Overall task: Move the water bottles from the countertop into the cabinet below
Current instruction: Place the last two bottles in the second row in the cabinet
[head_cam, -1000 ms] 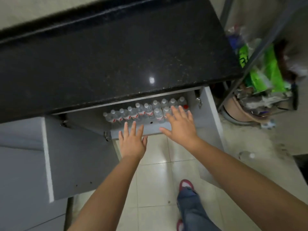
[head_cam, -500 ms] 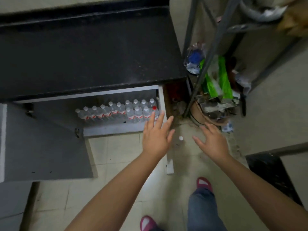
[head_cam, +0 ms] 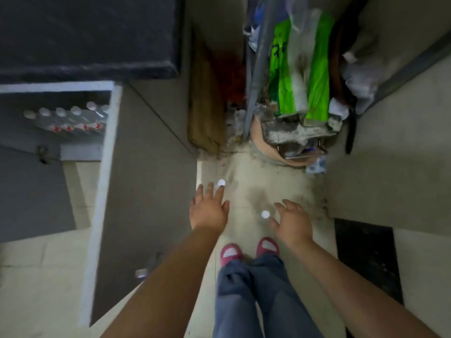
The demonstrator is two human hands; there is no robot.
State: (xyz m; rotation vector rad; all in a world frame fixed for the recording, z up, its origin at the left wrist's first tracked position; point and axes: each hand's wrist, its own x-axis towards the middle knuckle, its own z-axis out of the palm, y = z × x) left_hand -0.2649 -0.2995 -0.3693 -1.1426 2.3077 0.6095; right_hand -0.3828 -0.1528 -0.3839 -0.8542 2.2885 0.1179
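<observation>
Left hand (head_cam: 210, 211): we reach down, fingers spread, holding nothing.
Right hand (head_cam: 291, 222): fingers loosely spread, empty.
Bottles (head_cam: 70, 118): rowed in the cabinet (head_cam: 111, 123), far left.
Caps: two white caps (head_cam: 221, 182) on floor bottles near our fingertips.
Clutter: green bags (head_cam: 317, 76) far right.

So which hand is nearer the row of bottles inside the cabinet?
Left. The left hand hangs over the floor just past the open cabinet door, right of the row of bottles. The right hand is farther right, beyond the person's feet.
</observation>
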